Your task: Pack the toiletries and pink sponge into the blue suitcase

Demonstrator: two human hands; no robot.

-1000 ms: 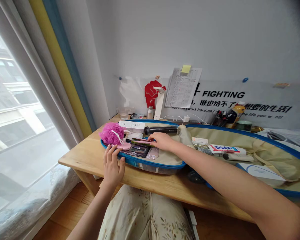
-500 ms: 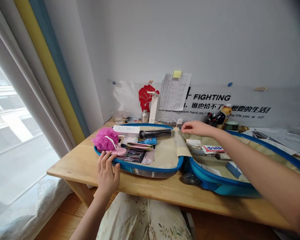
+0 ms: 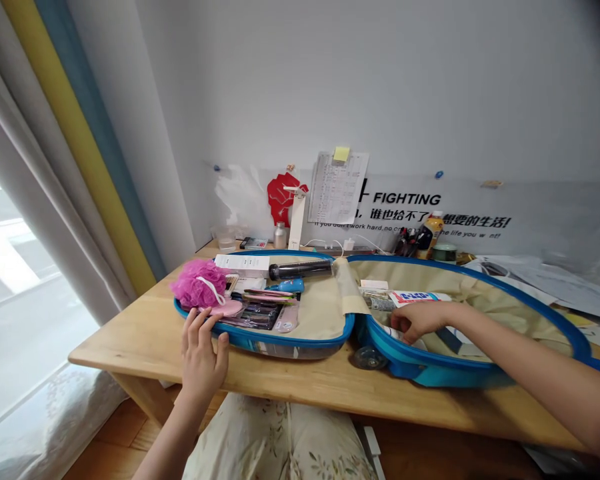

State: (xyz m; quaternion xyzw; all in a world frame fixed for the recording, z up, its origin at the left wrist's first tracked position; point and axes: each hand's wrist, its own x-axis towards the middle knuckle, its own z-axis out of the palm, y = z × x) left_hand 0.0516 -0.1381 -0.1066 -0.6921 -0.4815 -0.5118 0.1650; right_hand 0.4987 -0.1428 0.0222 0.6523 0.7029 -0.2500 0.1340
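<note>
An open blue suitcase [image 3: 300, 348] lies on the table, its two halves spread side by side. My left hand [image 3: 203, 347] rests at the front left rim, fingers stretched and apart, fingertips by a pink oval item [image 3: 225, 308]. My right hand [image 3: 423, 320] is down inside the right half near its front rim. Its fingers are curled together beside a small white item [image 3: 391, 331]; the palm hides what they may hold. A toothpaste box [image 3: 415, 297] lies just behind that hand, and a blue-and-white box [image 3: 460, 341] is partly under the forearm.
In the left half sit a purple bath puff [image 3: 199, 283], a white box [image 3: 243, 265], a black cylinder [image 3: 303, 269], a blue tube [image 3: 286, 285] and dark packets [image 3: 257, 316]. Behind stand a white lamp [image 3: 297, 220] and an orange bottle [image 3: 430, 235]. Papers [image 3: 545, 283] lie right.
My right hand has come down from above the suitcase's middle to inside the right half, near the front rim. My left hand stays at the left rim. The view has shifted slightly right.
</note>
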